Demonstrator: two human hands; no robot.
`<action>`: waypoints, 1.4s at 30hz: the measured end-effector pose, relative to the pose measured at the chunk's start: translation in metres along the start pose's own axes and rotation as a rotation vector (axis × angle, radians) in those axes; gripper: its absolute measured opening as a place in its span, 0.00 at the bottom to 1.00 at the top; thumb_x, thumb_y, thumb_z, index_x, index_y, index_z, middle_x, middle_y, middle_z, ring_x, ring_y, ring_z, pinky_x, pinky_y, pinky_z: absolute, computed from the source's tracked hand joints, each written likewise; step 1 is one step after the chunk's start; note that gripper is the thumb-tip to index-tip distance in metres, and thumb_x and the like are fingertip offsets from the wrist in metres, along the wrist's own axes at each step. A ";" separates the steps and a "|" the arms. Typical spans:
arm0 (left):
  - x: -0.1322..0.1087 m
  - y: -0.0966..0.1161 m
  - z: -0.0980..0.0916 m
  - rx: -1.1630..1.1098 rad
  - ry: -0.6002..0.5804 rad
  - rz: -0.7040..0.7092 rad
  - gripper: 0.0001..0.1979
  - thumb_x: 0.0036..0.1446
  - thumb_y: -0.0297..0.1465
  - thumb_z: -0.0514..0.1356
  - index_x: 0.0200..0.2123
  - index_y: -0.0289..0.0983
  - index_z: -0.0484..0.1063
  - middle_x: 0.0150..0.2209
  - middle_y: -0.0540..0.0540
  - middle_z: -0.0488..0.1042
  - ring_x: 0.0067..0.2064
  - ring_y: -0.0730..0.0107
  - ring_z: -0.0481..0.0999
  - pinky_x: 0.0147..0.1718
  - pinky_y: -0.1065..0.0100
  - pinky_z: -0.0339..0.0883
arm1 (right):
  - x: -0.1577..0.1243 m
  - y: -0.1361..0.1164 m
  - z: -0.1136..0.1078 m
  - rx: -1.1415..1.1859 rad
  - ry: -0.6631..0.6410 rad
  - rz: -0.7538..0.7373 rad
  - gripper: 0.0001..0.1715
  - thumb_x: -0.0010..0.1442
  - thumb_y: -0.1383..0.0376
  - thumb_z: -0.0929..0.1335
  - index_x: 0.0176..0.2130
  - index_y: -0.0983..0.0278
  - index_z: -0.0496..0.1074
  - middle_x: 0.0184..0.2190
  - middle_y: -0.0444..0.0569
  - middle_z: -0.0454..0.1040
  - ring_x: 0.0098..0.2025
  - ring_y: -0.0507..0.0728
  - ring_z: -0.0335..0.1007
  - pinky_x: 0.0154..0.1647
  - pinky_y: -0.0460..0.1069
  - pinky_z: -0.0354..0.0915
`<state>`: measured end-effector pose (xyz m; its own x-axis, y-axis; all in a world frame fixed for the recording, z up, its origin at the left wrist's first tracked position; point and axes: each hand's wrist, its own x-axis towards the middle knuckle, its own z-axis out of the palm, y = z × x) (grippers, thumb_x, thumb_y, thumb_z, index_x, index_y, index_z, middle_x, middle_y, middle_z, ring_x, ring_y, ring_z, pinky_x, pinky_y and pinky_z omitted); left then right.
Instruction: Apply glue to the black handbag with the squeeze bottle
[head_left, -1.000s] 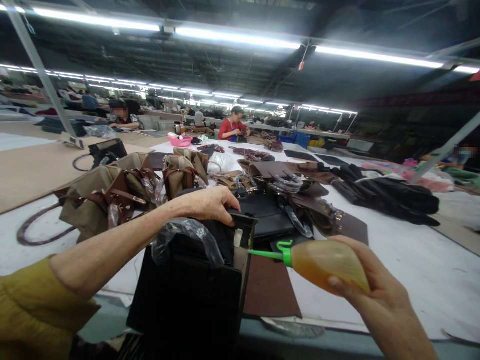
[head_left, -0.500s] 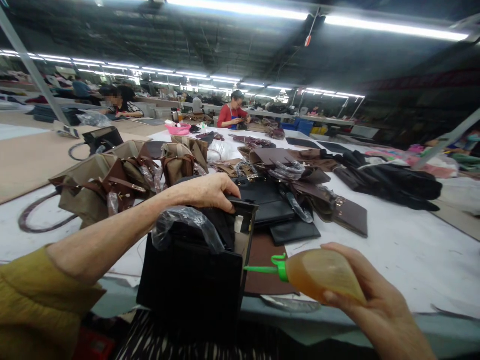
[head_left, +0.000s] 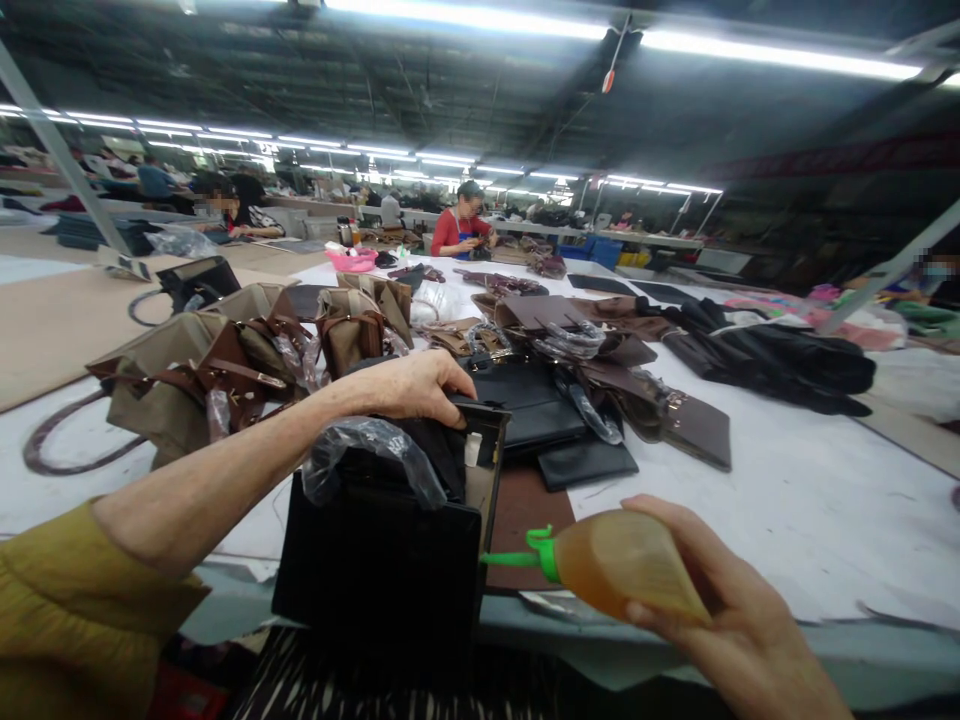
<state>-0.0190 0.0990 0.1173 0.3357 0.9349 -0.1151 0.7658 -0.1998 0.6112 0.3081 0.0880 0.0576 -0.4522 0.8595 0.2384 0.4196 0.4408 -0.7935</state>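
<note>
A black handbag (head_left: 375, 570) stands upright in front of me at the table's near edge, its handle (head_left: 375, 455) wrapped in clear plastic. My left hand (head_left: 420, 385) reaches across the top and grips the bag's far upper edge, thumb and fingers closed on it. In my right hand (head_left: 697, 590) is a squeeze bottle (head_left: 626, 562) of amber liquid, tipped on its side with a green cap. Its green nozzle (head_left: 514, 559) points left, the tip at the bag's right side edge. Whether any liquid is coming out I cannot tell.
Behind the bag lie black handbags (head_left: 525, 405) and dark brown bags (head_left: 697, 430). Khaki and brown bags (head_left: 176, 355) stand at left, near a pink basin (head_left: 351, 261). Black material (head_left: 780, 360) is heaped at right. A co-worker in red (head_left: 454, 235) works across the white-covered table (head_left: 787, 530).
My right hand has brought the bottle slightly left and down, so the nozzle tip sits lower along the bag's side edge. My left hand keeps its grip on the bag.
</note>
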 end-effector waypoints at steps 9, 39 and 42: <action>-0.002 0.012 -0.003 0.063 0.014 0.014 0.11 0.45 0.30 0.58 0.34 0.34 0.75 0.25 0.54 0.69 0.28 0.74 0.66 0.23 0.76 0.53 | 0.020 -0.026 -0.003 -0.067 0.302 -0.066 0.26 0.50 0.51 0.71 0.46 0.57 0.67 0.43 0.43 0.69 0.40 0.58 0.66 0.38 0.45 0.67; -0.013 0.050 0.085 0.867 0.423 -0.001 0.26 0.50 0.20 0.53 0.54 0.35 0.55 0.38 0.47 0.68 0.38 0.60 0.70 0.31 0.64 0.65 | -0.016 0.065 0.003 0.067 0.171 0.047 0.26 0.54 0.53 0.71 0.49 0.59 0.63 0.39 0.44 0.71 0.38 0.56 0.68 0.35 0.42 0.66; -0.017 0.052 0.089 0.888 0.426 -0.005 0.26 0.52 0.21 0.53 0.55 0.34 0.53 0.38 0.46 0.68 0.38 0.61 0.70 0.31 0.64 0.65 | -0.009 0.069 0.009 0.068 0.134 0.038 0.28 0.54 0.53 0.71 0.50 0.59 0.62 0.42 0.45 0.70 0.40 0.57 0.68 0.39 0.44 0.65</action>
<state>0.0642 0.0462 0.0813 0.2393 0.9289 0.2827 0.9589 -0.1803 -0.2193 0.3346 0.1081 -0.0044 -0.3261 0.9040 0.2763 0.3778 0.3926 -0.8385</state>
